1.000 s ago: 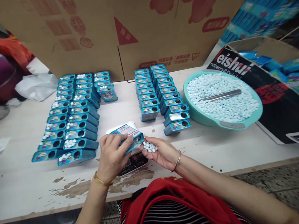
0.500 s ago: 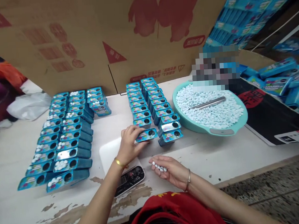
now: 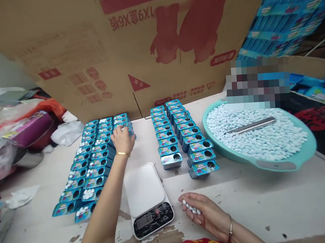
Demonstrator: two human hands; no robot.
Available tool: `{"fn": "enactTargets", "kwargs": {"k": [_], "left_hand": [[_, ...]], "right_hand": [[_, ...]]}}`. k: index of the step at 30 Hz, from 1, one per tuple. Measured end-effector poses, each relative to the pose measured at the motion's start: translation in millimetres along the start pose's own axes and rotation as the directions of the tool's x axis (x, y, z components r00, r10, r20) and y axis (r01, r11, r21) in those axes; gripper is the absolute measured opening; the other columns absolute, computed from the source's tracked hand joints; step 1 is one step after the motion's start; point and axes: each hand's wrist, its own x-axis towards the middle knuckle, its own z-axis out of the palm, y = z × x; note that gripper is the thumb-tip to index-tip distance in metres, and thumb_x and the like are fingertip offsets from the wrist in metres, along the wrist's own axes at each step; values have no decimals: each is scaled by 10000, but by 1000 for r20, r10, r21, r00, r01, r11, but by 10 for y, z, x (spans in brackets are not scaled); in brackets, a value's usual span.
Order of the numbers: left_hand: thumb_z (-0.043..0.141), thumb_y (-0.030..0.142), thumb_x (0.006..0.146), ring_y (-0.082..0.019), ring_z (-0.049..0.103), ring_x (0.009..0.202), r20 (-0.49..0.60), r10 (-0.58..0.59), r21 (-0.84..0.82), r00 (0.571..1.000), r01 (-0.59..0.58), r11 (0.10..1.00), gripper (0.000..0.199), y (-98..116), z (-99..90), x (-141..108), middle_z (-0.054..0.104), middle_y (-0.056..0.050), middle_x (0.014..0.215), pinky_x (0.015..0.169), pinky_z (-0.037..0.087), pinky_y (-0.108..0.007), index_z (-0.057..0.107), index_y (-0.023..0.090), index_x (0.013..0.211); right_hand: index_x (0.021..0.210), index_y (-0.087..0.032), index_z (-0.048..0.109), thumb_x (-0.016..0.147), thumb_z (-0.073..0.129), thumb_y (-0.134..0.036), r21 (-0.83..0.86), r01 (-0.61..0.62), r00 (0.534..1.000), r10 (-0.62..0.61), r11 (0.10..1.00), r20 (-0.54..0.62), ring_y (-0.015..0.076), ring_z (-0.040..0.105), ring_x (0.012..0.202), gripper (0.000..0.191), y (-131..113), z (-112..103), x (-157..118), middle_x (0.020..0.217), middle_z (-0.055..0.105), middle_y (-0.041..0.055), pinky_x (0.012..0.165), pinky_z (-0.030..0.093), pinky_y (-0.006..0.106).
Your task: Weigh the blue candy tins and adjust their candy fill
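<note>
My left hand (image 3: 123, 139) reaches to the front of the left group's third row. Its fingers are closed around a blue candy box (image 3: 132, 133), which they partly hide. Low on the right, my right hand (image 3: 203, 212) is half curled, palm up, with several small white candies (image 3: 194, 209) in its fingers. A white kitchen scale (image 3: 144, 190) lies between my arms with a bare pan. Left of it, rows of blue boxes (image 3: 81, 165) carry loose white candies on their tops. Two more rows of open-holed boxes (image 3: 172, 160) stand behind the scale.
A turquoise basin (image 3: 275, 165) full of white candies stands at right, with a metal scoop (image 3: 251, 126) lying on top. A large cardboard box (image 3: 136, 57) walls off the back. Stacked blue packs (image 3: 285, 18) rise at back right. Plastic bags (image 3: 66, 133) lie at left.
My left hand has let go of the box at the front of the middle rows and moved left to the third row. My right hand still holds the candies. The view has shifted.
</note>
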Motion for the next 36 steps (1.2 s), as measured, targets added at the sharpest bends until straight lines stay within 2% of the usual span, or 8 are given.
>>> {"fn": "enactTargets", "kwargs": {"k": [4, 7, 14, 19, 23, 27, 32, 36], "left_hand": [[591, 223, 752, -359, 415, 1160, 109, 85, 92, 990, -96, 991, 124, -167, 88, 249, 522, -150, 1242, 882, 320, -508, 652, 192, 856], [562, 213, 779, -347, 388, 1217, 121, 182, 73, 976, -191, 979, 84, -109, -90, 143, 524, -118, 1268, 928, 289, -519, 644, 201, 794], [537, 315, 852, -251, 576, 813, 315, 469, 31, 825, -503, 864, 156, 289, -997, -737, 602, -89, 900, 754, 390, -421, 616, 194, 793], [548, 273, 846, -228, 592, 741, 443, 474, 52, 761, -550, 833, 145, 475, -1100, -1213, 607, -82, 840, 661, 394, -378, 619, 185, 754], [576, 304, 842, -252, 600, 838, 365, 514, -39, 777, -538, 842, 131, 410, -1103, -1262, 635, -93, 932, 836, 422, -457, 634, 192, 809], [578, 397, 858, -251, 585, 987, 199, 528, -233, 825, -484, 844, 202, 216, -1344, -1292, 629, -80, 1092, 979, 384, -487, 618, 210, 921], [586, 378, 861, -183, 613, 859, 35, 266, -416, 963, -228, 880, 174, -115, -1599, -1574, 649, -35, 926, 779, 490, -332, 602, 225, 942], [622, 350, 844, -150, 616, 774, -12, 53, -463, 999, -53, 885, 156, -354, -1483, -1929, 656, -12, 872, 736, 499, -294, 618, 238, 952]], "right_hand": [[767, -147, 698, 547, 854, -426, 15, 4, 999, -3, 1000, -34, 39, 468, 485, 388, -18, -27, -28, 667, 601, 18, 423, 273, 160], [770, -138, 694, 544, 857, -413, 24, 15, 999, -14, 1000, -31, 44, 484, 495, 392, -40, -61, -57, 661, 604, 18, 428, 283, 159], [778, -117, 690, 598, 838, -373, -56, -1, 999, 3, 998, 38, 46, 502, 492, 347, -21, -82, -143, 675, 624, 17, 426, 314, 167], [794, -113, 686, 620, 828, -376, -107, 19, 994, -7, 994, 108, 37, 488, 472, 345, 49, -72, -209, 679, 626, 9, 405, 297, 167], [795, -111, 688, 637, 822, -335, -101, 18, 996, -10, 995, 83, 36, 487, 483, 306, 68, -108, -266, 680, 625, 12, 408, 317, 161], [818, -112, 684, 638, 821, -285, -65, 9, 999, -7, 998, 32, 56, 544, 564, 285, 79, -183, -321, 737, 650, 41, 465, 389, 155], [824, -106, 674, 599, 845, -260, -132, -22, 1000, 20, 991, -18, 68, 572, 591, 322, 92, -243, -355, 744, 659, 53, 486, 406, 152], [806, -105, 669, 605, 843, -297, -218, -13, 1000, 14, 976, -1, 46, 529, 528, 327, 50, -172, -339, 702, 640, 23, 446, 352, 151]]}}
